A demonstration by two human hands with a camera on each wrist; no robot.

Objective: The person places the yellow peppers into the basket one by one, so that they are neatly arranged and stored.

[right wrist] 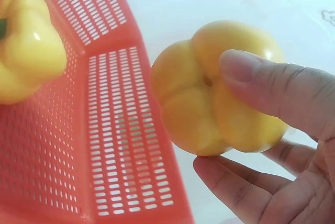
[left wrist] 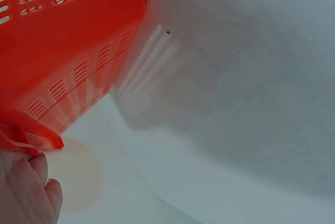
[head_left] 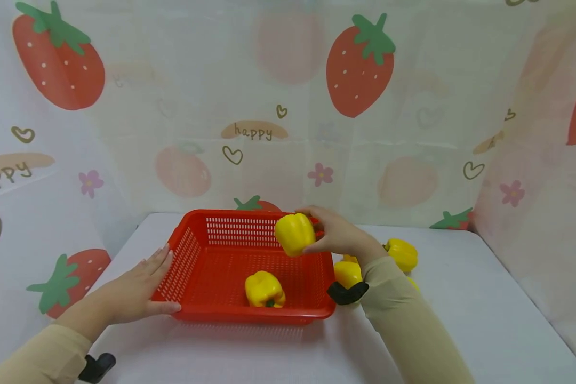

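My right hand (head_left: 338, 232) holds a yellow bell pepper (head_left: 294, 234) between thumb and fingers, raised over the right part of a red plastic basket (head_left: 254, 312). The right wrist view shows the thumb pressed on the lobed end of this pepper (right wrist: 183, 114), with fingertips beneath it. Inside the basket another yellow bell pepper (head_left: 263, 288) lies near the front wall, its green stem toward me. My left hand (head_left: 139, 285) rests against the basket's left side, fingers extended along the rim and thumb at the front corner. In the left wrist view, its fingers (left wrist: 39, 174) touch the rim from outside.
Several more yellow bell peppers (head_left: 401, 255) lie on the white table (head_left: 465, 298) to the right of the basket, partly hidden behind my right forearm. A fabric backdrop (head_left: 288, 96) printed with strawberries stands behind the table and at both sides.
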